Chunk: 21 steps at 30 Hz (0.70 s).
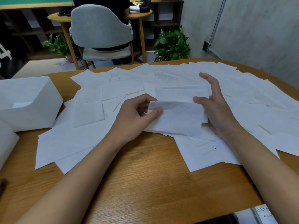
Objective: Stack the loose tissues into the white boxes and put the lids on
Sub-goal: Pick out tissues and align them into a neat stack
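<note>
A small stack of tissues [178, 117] is pinched at its left edge by the left hand [137, 110], between thumb and fingers. Its right edge is touched by the thumb of the right hand [216, 109], whose fingers are spread. Loose tissues [113, 91] are scattered around, towards the desk's [145, 175] far edge. A white box [27, 102] is seen at the left edge.
</note>
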Tool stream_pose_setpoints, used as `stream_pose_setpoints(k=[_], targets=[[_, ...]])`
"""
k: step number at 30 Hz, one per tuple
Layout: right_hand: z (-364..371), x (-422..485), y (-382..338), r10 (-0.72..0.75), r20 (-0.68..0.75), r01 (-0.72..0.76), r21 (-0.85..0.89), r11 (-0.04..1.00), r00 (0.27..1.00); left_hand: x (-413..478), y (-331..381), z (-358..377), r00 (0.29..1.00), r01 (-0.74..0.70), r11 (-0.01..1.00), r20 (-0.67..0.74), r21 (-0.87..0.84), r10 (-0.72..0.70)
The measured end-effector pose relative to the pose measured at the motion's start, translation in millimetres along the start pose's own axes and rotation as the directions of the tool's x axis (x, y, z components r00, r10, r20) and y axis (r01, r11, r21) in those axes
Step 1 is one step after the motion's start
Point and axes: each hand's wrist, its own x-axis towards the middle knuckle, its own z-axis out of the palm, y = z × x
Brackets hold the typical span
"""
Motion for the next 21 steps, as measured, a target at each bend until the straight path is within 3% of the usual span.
stream_pose_setpoints(k=[5, 12, 17, 21], targets=[[4.4, -1.7, -3.3, 0.047, 0.036, -0.050, 0.080, 0.996, 0.998, -0.7, 12.3, -4.7, 0.994, 0.061, 0.974, -0.077, -0.220, -0.080], [16.0, -7.7, -4.6, 0.002, 0.137, -0.016, 0.098, 0.995, 0.991, -1.4, 8.6, 6.4, 0.980, 0.112, 0.971, -0.138, -0.211, -0.143], [11.2, -8.3, -0.6, -0.094, 0.146, 0.116, -0.157, 0.981, 0.985, -3.7, 9.5, 12.6, 0.977, 0.142, 0.972, -0.134, -0.186, -0.168], [11.0, -8.8, -0.5, -0.155, 0.134, 0.179, -0.193, 0.965, 0.979, -3.6, 1.8, 15.5, 0.964, 0.132, 0.982, -0.214, -0.135, -0.159]])
